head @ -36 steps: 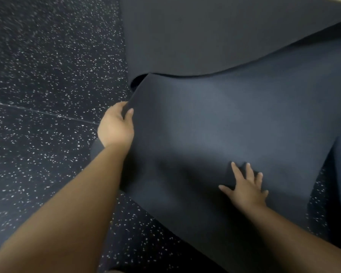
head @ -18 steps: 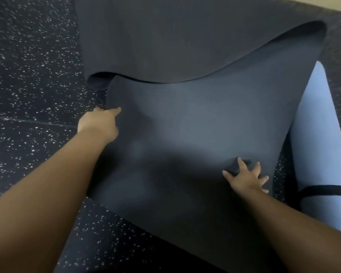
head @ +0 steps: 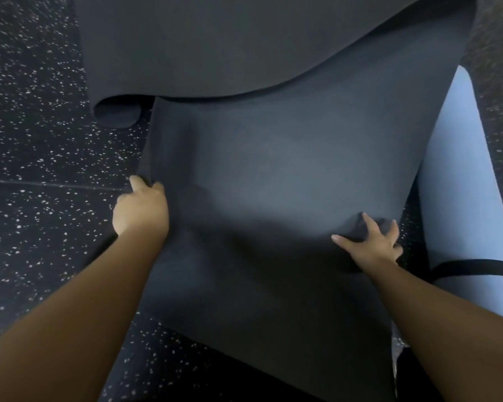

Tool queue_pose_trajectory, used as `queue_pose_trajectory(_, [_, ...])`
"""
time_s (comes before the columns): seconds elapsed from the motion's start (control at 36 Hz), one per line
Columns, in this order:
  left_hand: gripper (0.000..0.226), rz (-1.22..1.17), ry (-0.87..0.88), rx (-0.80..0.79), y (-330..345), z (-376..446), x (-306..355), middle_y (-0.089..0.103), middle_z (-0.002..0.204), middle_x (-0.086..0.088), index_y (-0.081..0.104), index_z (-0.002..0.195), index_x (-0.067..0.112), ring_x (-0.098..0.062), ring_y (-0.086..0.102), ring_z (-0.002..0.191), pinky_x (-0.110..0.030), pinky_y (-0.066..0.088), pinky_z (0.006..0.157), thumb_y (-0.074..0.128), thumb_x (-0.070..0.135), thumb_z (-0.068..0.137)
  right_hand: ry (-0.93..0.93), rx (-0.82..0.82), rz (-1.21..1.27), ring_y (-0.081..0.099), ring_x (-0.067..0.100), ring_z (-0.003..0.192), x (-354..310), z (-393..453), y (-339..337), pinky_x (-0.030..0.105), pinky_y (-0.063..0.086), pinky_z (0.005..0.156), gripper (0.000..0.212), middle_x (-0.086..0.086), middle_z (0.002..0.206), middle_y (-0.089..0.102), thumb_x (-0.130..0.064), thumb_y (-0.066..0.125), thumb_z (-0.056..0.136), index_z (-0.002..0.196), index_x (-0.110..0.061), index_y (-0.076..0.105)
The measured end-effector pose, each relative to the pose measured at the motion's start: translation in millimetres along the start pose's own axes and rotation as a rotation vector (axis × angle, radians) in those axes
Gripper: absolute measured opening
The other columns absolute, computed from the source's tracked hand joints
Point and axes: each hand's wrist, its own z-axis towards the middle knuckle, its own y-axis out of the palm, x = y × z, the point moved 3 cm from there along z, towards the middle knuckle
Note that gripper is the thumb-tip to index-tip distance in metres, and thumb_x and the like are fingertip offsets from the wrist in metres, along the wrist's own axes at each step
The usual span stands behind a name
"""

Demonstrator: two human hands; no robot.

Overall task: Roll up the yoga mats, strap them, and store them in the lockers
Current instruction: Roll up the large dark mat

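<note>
Dark yoga mat (head: 288, 175): lies partly folded on the speckled floor (head: 35, 146), its far part curling over the near part. Left hand (head: 141, 211): grasps the mat's left edge, fingers curled round it. Right hand (head: 372, 242): fingers bent, bunching the mat's surface near its right edge. Light blue rolled mat (head: 459, 181): just right of the dark one, bound by a black strap (head: 476, 266). No legible writing.
</note>
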Motion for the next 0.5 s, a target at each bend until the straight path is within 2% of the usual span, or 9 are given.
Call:
queue_pose_trajectory(0.08, [0.067, -0.013, 0.000, 0.032, 0, -1, 0, 0.031, 0.132, -0.018, 0.022, 0.151, 0.018, -0.042, 0.055, 0.101, -0.043, 0.040, 0.066, 0.044, -0.003, 0.091, 0.139, 0.151, 0.041, 0.014, 0.038, 0.142, -5, 0, -5, 0.055, 0.023, 0.111, 0.095, 0.010, 0.161, -0.003, -0.053, 0.077, 0.075, 0.151, -0.042, 0.021])
queue_pose_trajectory(0.17, [0.078, -0.078, -0.044, 0.062, -5, 3, -12, 0.025, 0.148, -0.014, 0.005, 0.155, 0.018, -0.045, 0.054, 0.109, -0.048, 0.046, 0.082, 0.041, -0.005, 0.090, 0.157, 0.177, 0.056, 0.022, 0.040, 0.138, -14, 6, -9, 0.051, 0.025, 0.110, 0.087, 0.019, 0.155, 0.018, -0.048, 0.072, 0.083, 0.152, -0.036, 0.021])
queue_pose_trajectory(0.22, [0.082, -0.150, -0.081, 0.085, -7, 4, -21, 0.012, 0.159, -0.004, 0.004, 0.155, 0.020, -0.045, 0.053, 0.114, -0.050, 0.045, 0.089, 0.041, -0.007, 0.088, 0.121, 0.196, 0.055, 0.025, 0.040, 0.136, -16, 11, -12, 0.050, 0.029, 0.108, 0.073, 0.018, 0.152, 0.025, -0.035, 0.064, 0.090, 0.152, -0.027, 0.026])
queue_pose_trajectory(0.28, [0.082, -0.207, -0.113, 0.092, -8, 4, -27, 0.005, 0.162, 0.002, 0.005, 0.155, 0.021, -0.044, 0.052, 0.116, -0.049, 0.045, 0.089, 0.041, -0.008, 0.087, 0.094, 0.208, 0.029, 0.025, 0.038, 0.136, -20, 12, -13, 0.047, 0.032, 0.107, 0.065, 0.011, 0.156, 0.023, -0.018, 0.054, 0.094, 0.153, -0.019, 0.026])
queue_pose_trajectory(0.42, [0.082, -0.305, -0.189, 0.106, -7, -3, -43, 0.006, 0.162, 0.005, 0.010, 0.155, 0.023, -0.045, 0.052, 0.116, -0.047, 0.043, 0.093, 0.041, -0.009, 0.087, -0.108, 0.244, -0.080, 0.028, 0.034, 0.130, -48, 0, -6, 0.039, 0.033, 0.100, 0.073, 0.001, 0.161, 0.015, -0.001, 0.048, 0.090, 0.155, -0.018, 0.019])
queue_pose_trajectory(0.5, [0.079, -0.376, -0.232, 0.136, -8, -3, -61, 0.011, 0.161, 0.003, 0.014, 0.154, 0.025, -0.048, 0.049, 0.117, -0.049, 0.040, 0.098, 0.041, -0.007, 0.088, -0.247, 0.271, -0.093, 0.029, 0.035, 0.128, -73, -2, -8, 0.041, 0.033, 0.101, 0.072, 0.001, 0.161, 0.016, 0.001, 0.045, 0.090, 0.155, -0.015, 0.019])
